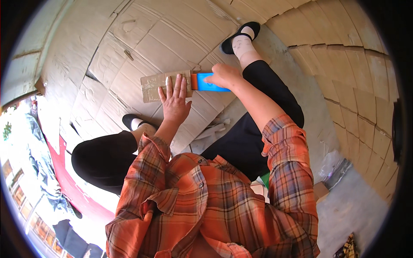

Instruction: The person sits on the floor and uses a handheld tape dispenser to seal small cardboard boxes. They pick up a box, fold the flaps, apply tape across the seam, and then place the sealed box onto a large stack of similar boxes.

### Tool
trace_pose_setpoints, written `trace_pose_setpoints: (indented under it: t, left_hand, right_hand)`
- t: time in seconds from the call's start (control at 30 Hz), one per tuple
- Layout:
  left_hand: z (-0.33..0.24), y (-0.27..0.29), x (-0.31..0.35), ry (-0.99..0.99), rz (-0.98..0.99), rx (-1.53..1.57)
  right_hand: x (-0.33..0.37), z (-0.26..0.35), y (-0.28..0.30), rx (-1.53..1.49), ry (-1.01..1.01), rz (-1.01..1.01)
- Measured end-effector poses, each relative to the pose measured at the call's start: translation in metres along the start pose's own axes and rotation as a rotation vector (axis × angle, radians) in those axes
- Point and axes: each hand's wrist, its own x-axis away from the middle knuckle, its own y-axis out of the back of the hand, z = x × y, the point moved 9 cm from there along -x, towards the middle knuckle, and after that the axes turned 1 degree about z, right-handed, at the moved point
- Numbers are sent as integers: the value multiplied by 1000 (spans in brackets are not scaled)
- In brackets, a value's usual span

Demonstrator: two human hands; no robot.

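My left hand (175, 105) lies flat with its fingers spread on a small brown cardboard box (151, 88). Whether the box is folded flat or has some depth, I cannot tell. My right hand (225, 76) grips a blue tool with an orange end (209, 83). That orange end meets the right edge of the box. Part of the tool is covered by my fingers, and its exact kind does not show clearly.
Large flattened cardboard sheets (142, 32) cover the floor ahead. Stacked cardboard (344, 73) rises on the right. My black shoes (251, 31) and bent legs frame the work. Clear plastic wrapping (330, 163) lies at the right, and a red surface (71, 180) at the left.
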Motion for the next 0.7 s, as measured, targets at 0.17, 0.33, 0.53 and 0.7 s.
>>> trace_pose_setpoints:
  t: [0.17, 0.33, 0.53, 0.7]
  left_hand:
    - [0, 0, 0, 1, -7, -12]
    - [-2, 0, 3, 10, -11, 0]
    - [0, 2, 1, -1, -17, 4]
    - [-2, 0, 0, -23, -22, -1]
  right_hand:
    - [2, 11, 9, 9, 17, 9]
    - [-6, 21, -1, 73, -21, 3]
    - [-19, 33, -26, 181, -31, 12]
    - [-20, 12, -31, 292, -38, 9]
